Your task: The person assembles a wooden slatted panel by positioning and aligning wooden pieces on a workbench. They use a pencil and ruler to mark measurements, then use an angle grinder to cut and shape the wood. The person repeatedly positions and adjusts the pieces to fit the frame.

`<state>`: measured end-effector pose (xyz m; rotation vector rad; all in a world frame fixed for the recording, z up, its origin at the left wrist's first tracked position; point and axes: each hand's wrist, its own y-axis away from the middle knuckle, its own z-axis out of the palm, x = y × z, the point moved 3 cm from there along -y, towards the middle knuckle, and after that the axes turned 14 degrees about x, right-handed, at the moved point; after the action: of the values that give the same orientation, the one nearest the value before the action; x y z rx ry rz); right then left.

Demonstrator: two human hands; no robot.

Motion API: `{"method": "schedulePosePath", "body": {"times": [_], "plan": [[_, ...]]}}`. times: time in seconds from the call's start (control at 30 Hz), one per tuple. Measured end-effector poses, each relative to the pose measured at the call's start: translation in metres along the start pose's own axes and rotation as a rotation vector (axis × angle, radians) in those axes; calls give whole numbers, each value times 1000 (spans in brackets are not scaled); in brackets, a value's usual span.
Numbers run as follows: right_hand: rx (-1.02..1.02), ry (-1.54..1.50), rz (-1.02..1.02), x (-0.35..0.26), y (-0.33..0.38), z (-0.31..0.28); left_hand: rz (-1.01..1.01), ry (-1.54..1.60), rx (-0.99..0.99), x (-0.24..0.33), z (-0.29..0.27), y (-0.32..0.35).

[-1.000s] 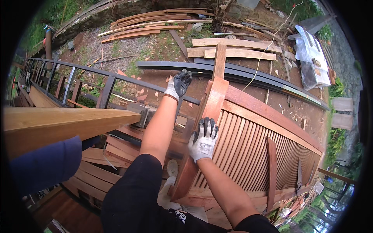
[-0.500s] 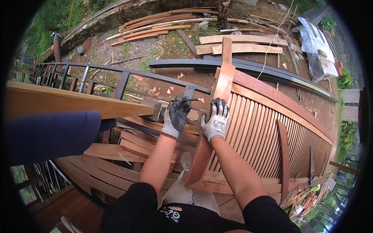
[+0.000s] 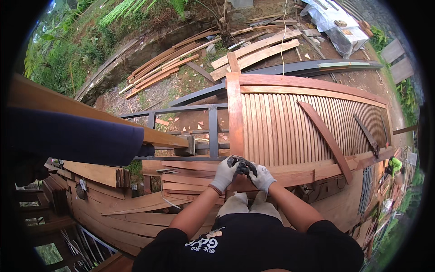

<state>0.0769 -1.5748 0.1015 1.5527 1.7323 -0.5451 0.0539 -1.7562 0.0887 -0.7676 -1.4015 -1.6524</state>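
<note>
My two gloved hands meet in front of me, at the near left corner of a slatted wooden panel (image 3: 290,122). My left hand (image 3: 226,173) has its fingers curled in toward the right one. My right hand (image 3: 259,176) is closed too, its dark fingertips against those of the left. Whatever lies between the fingers is hidden; the thin dark pencil seen earlier does not show. The panel's wide reddish end board (image 3: 235,122) runs away from me just beyond the hands. A loose wooden strip (image 3: 324,136) and a handsaw (image 3: 366,133) lie across the slats.
On the left, another person's dark blue sleeve (image 3: 77,136) reaches in by a long timber beam (image 3: 165,138). A dark metal frame (image 3: 213,129) stands left of the panel. Stacked boards (image 3: 190,187) lie below it. Planks (image 3: 258,52) rest on the ground beyond.
My hands have come together and toward my body, off the end board. The pencil held in my left hand has dropped out of sight. The view has shifted, showing more of the panel.
</note>
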Motion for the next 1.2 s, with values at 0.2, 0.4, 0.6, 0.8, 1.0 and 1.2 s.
{"method": "schedulePosePath", "body": {"times": [0.2,0.4,0.6,0.8,1.0,1.2], "plan": [[106,-264,379,22,118,-49,236,-716,102,7,46,5],[657,-590,813,125,264,-35,212,-1313,461,-17,41,-58],[852,-298,1277,195,456,14,183,-1250,533,-44,29,-80],[755,-246,1494,277,613,138,-332,224,49,-44,-68,-106],[777,-401,1537,279,660,158,-338,705,-633,7,-39,27],[768,-503,1408,200,663,100,-424,560,-723,-11,39,155]]}}
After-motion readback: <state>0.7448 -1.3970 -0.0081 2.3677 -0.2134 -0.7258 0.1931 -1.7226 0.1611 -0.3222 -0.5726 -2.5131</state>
